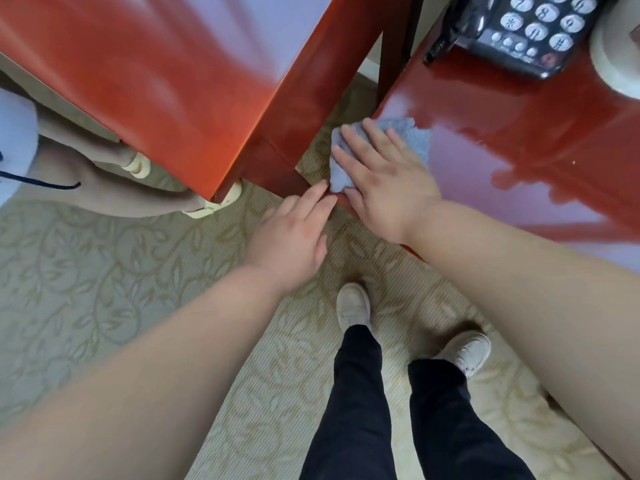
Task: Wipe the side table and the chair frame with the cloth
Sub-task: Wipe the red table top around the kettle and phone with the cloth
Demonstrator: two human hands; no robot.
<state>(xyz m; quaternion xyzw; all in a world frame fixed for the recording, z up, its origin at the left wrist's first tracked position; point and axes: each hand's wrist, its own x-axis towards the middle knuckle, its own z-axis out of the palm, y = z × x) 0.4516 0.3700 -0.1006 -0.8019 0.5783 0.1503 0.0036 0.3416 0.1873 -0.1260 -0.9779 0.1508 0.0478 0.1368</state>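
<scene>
The wiping looks to be in its first half. The cloth [412, 136] lies on the near left corner of the surface [519, 133], so the side table is the part in hand. The glossy top shows no plain line between wiped and unwiped, so how much of it is done cannot be told. The stretch toward the phone [519, 32] at the far end likely remains. The chair frame [304, 109] (the red wood just left of the corner, as I take it) has no cloth on it, so I judge that part not yet begun.

The right hand [384, 188] lies flat on the cloth, its fingers [356, 140] straight and spread apart, pressing it down rather than gripping it. The cloth is bunched under palm and fingers. It shows beyond the fingertips and to their right, and its near edge sits right at the corner of the surface.

The left hand [294, 233] holds nothing. Its fingers [318, 195] are straight and close together. Their tips touch the corner edge just beside the cloth's lower end, between the chair frame and the right hand. Below both hands is patterned carpet [104, 271].
</scene>
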